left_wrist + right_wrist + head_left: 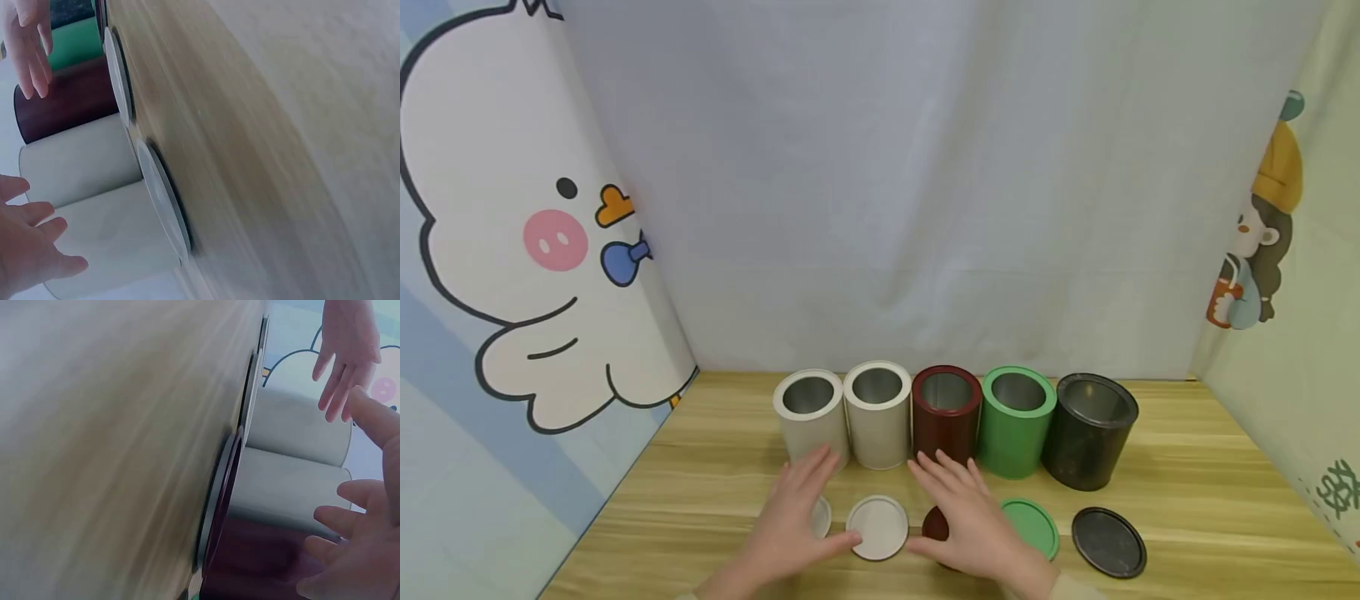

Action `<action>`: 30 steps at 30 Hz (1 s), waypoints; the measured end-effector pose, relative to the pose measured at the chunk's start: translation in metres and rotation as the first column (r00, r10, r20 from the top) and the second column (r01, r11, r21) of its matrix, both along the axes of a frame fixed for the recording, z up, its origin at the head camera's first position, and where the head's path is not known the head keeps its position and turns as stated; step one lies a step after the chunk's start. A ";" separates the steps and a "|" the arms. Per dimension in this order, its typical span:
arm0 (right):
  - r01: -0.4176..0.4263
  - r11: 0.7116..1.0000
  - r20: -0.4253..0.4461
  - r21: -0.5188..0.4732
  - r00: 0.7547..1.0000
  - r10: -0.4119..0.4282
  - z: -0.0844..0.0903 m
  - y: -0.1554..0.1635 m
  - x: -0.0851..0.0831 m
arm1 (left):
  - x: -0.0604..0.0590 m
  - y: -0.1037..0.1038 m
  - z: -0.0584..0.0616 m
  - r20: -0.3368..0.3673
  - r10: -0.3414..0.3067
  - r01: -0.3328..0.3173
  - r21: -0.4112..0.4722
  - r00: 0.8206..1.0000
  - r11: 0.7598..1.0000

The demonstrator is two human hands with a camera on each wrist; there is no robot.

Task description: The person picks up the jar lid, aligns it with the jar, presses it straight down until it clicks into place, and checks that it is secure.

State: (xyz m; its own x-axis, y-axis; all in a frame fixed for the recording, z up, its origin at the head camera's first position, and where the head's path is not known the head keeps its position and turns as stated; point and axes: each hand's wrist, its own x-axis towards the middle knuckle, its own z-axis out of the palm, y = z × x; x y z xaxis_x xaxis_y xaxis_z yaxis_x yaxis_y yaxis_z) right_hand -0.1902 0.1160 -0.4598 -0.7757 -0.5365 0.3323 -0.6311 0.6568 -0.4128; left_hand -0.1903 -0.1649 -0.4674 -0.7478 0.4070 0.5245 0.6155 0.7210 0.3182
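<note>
My left hand (793, 523) hovers with fingers spread over the leftmost white lid (822, 517), partly covering it. My right hand (967, 523) is likewise spread, above a dark red lid (935, 525) that it half hides. Between the hands lies another white lid (880, 527) on the table. Behind them stands a row of open-topped cylindrical cans: a white can (815, 429), a second white can (880, 425), a dark red can (946, 429), a green can (1017, 433) and a black can (1084, 446). Neither hand holds anything; in the left wrist view the left fingers (53, 228) overlap the white cans.
A green lid (1032, 527) lies right of my right hand, with a black lid (1108, 542) beyond it. All rests on a wood-grain table (1217, 517). A grey-white curtain (925, 183) hangs behind, between cartoon-printed side panels.
</note>
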 end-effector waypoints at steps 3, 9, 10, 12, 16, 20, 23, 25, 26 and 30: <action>-0.023 1.000 -0.019 -0.011 1.000 0.023 0.000 -0.006 -0.003 | -0.002 -0.007 -0.002 -0.012 -0.011 0.011 -0.013 1.000 1.000; -0.057 0.998 -0.023 -0.023 0.998 0.056 -0.002 -0.020 -0.011 | -0.006 -0.025 -0.004 -0.021 -0.029 0.029 -0.018 0.999 0.999; -0.064 0.997 -0.022 -0.031 0.998 0.063 -0.002 -0.022 -0.012 | -0.007 -0.028 -0.005 -0.015 -0.031 0.031 -0.017 0.999 0.999; -0.076 0.996 -0.014 -0.043 0.997 0.076 -0.003 -0.027 -0.014 | -0.008 -0.033 -0.006 -0.005 -0.034 0.034 -0.023 0.999 0.999; -0.100 0.993 0.021 -0.062 0.995 0.101 -0.006 -0.038 -0.018 | -0.011 -0.041 -0.009 0.014 -0.044 0.044 -0.021 0.999 0.999; -0.112 0.992 0.048 -0.058 0.992 0.114 -0.009 -0.048 -0.021 | -0.014 -0.049 -0.012 0.072 -0.058 0.056 0.029 0.996 0.998; -0.128 0.990 0.067 -0.056 0.989 0.132 -0.011 -0.055 -0.022 | -0.016 -0.054 -0.015 0.118 -0.069 0.061 0.063 0.991 0.996; -0.140 0.989 0.078 -0.036 0.987 0.143 -0.011 -0.059 -0.022 | -0.017 -0.058 -0.016 0.132 -0.069 0.062 0.062 0.989 0.996; -0.146 0.989 0.081 -0.021 0.986 0.147 -0.012 -0.061 -0.023 | -0.018 -0.060 -0.017 0.138 -0.071 0.063 0.061 0.988 0.996; -0.166 0.984 0.060 0.066 0.985 0.162 -0.013 -0.068 -0.023 | -0.020 -0.067 -0.021 0.162 -0.079 0.071 0.054 0.984 0.996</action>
